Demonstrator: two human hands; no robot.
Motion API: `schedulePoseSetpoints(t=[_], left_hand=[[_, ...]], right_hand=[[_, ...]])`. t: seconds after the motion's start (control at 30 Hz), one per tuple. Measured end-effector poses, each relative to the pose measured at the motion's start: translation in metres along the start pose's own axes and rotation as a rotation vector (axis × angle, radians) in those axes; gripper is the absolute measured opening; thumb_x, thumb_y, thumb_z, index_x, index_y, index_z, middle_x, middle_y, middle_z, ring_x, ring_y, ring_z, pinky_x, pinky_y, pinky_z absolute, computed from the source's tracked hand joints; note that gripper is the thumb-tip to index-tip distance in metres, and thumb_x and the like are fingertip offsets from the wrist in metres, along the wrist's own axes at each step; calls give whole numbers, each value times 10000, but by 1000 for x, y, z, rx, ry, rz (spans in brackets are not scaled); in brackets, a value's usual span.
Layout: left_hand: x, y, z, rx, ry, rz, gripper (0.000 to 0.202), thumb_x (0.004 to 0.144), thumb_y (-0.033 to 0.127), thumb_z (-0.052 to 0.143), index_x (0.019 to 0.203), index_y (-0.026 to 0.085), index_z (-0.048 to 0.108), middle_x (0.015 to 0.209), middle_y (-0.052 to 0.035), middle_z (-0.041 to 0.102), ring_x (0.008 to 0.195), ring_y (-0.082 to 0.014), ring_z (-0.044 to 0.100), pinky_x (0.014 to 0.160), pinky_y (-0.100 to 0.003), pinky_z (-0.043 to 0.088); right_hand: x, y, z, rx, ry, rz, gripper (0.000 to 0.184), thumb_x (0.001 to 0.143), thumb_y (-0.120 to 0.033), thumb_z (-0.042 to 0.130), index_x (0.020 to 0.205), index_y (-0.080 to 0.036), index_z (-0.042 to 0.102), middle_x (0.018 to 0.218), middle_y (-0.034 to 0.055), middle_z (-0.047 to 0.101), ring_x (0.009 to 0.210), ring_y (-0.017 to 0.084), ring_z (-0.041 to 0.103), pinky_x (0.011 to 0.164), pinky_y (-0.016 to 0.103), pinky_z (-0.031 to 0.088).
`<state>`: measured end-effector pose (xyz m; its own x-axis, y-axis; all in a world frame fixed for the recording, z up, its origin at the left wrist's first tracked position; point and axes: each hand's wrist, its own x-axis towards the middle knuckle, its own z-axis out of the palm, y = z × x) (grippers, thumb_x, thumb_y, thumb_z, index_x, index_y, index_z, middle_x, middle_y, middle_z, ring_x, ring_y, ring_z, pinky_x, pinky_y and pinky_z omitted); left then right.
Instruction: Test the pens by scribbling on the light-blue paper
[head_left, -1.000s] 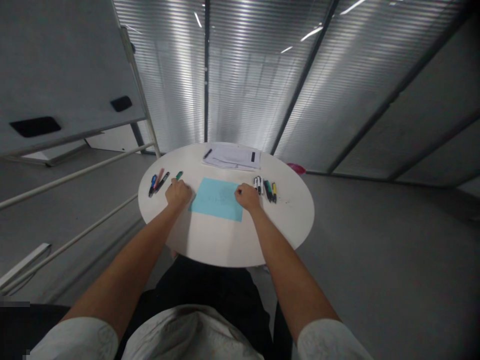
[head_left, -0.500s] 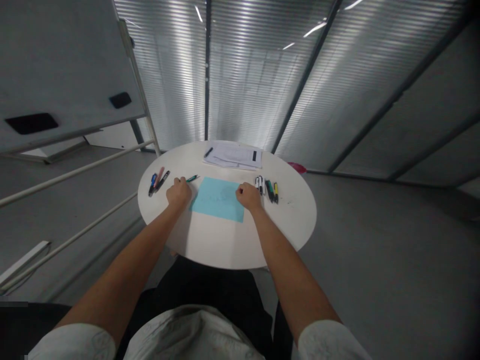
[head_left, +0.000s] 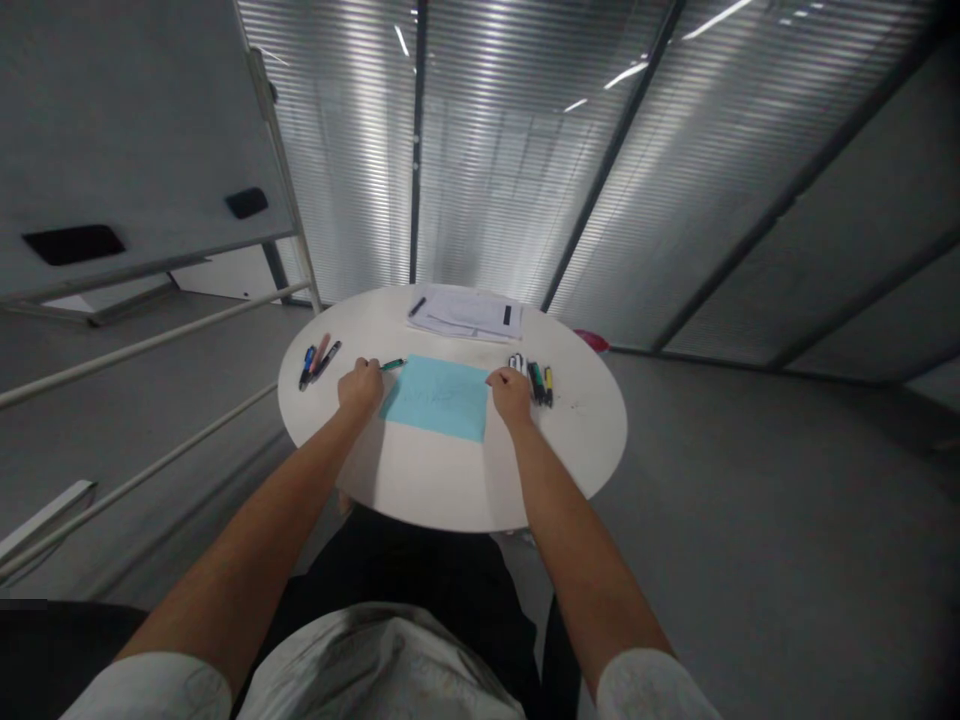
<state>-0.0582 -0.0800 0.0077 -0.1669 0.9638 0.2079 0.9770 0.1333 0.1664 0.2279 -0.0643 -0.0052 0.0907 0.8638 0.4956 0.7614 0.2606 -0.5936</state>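
My left hand (head_left: 360, 386) rests on the white round table (head_left: 450, 490) just left of a light blue sheet of paper (head_left: 436, 398), its fingers closed on a green marker (head_left: 392, 365) that points right along the sheet's top left corner. My right hand (head_left: 511, 394) sits at the sheet's top right corner with its fingers curled. Beside those fingers stands a row of several markers (head_left: 535, 383). Whether the right hand holds anything is hidden.
Several pens (head_left: 319, 361) lie at the table's left side. A stack of papers (head_left: 465, 315) with a black pen (head_left: 417, 307) is at the far edge. A pink object (head_left: 592, 341) shows behind the table. A large board (head_left: 127, 130) and metal rails (head_left: 142, 345) stand at left.
The green marker has moved right with my left hand and now lies flatter. My right hand has shifted right and closer to the row of markers.
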Motion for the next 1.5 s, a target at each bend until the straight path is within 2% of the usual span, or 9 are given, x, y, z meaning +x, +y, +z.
schedulePoseSetpoints(t=[0.2,0.33,0.53,0.67,0.8,0.9,1.07,1.23,1.5], left_hand=[[-12,12,0,-97,72,134,392,993,359,293,1233,251,583,1182,-123,586,941,-267,657,744,-346,473],[-25,37,5,-282,90,284,362,983,399,365,1221,284,613,1219,-103,590,963,-242,640,714,-299,450],[-33,58,16,-617,72,462,260,934,344,507,1107,274,687,1152,-96,636,940,-208,633,671,-243,418],[-37,57,19,-591,96,442,267,930,346,513,1121,274,685,1160,-92,642,924,-202,644,647,-234,424],[-41,54,15,-410,141,396,337,965,383,433,1213,281,637,1224,-76,632,963,-217,649,672,-276,452],[-40,50,13,-416,194,335,342,959,403,450,1204,262,642,1217,-75,642,974,-222,651,701,-294,465],[-30,38,17,-722,245,300,285,907,383,550,1075,209,700,1058,-75,703,818,-168,642,742,-281,480],[-23,32,21,-1097,61,146,286,832,420,599,911,173,719,776,-24,696,494,-106,531,518,-250,427],[-25,32,15,-1264,-7,83,329,748,452,663,860,145,696,771,-28,674,427,-83,496,440,-239,378]], right_hand=[[0,-1,1,311,62,10,236,766,-260,451,711,-188,669,685,18,672,668,154,603,656,260,444],[-2,-13,8,638,-133,117,280,758,-308,505,953,-195,671,567,-52,604,402,98,429,436,221,330],[-10,-30,16,793,-329,80,258,756,-421,604,799,-180,685,530,-28,607,364,73,404,387,210,289],[-10,-31,17,821,-371,91,232,703,-390,665,784,-175,693,527,-25,608,360,69,404,375,211,277],[-6,-25,15,943,-353,243,258,683,-406,684,793,-173,702,585,3,653,378,73,450,360,211,247],[-3,-19,14,1058,-315,336,260,656,-403,698,792,-182,698,567,-4,637,395,74,465,363,205,249],[0,-16,10,1173,-291,446,218,638,-350,672,774,-180,677,529,-17,596,396,75,461,367,199,233],[-1,-16,9,1172,-304,475,201,648,-323,660,783,-174,673,527,-17,592,412,76,467,384,203,260],[-3,-15,10,1151,-358,414,209,646,-313,675,792,-165,687,541,4,633,420,91,507,397,209,291]])
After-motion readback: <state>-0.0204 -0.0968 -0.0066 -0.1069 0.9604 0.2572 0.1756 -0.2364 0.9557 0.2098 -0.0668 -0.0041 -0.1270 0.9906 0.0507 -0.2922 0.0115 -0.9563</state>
